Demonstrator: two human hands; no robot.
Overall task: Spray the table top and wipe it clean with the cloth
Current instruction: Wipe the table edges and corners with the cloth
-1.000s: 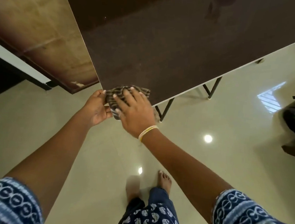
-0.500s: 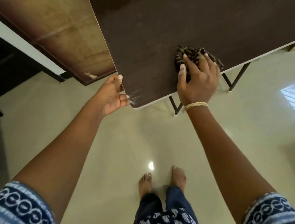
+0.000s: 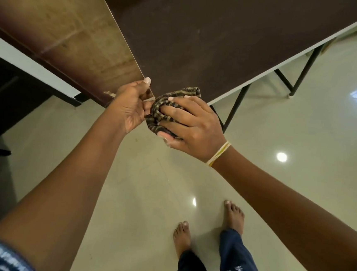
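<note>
Wiping step: right hand (image 3: 192, 123) clutches bunched cloth (image 3: 166, 110) at counter (image 3: 203, 40) near corner, left hand (image 3: 131, 103) gripping that corner; next needs a sweep far across the top.

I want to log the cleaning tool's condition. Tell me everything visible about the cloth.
The cloth is a soft woven rag with dark brown and tan stripes, bunched into a wad. It sits at the near corner of the dark brown table top, part hanging past the edge. The right hand grips it, fingers over it and thumb beneath. The left hand is right beside it at the corner; contact between them cannot be told.
</note>
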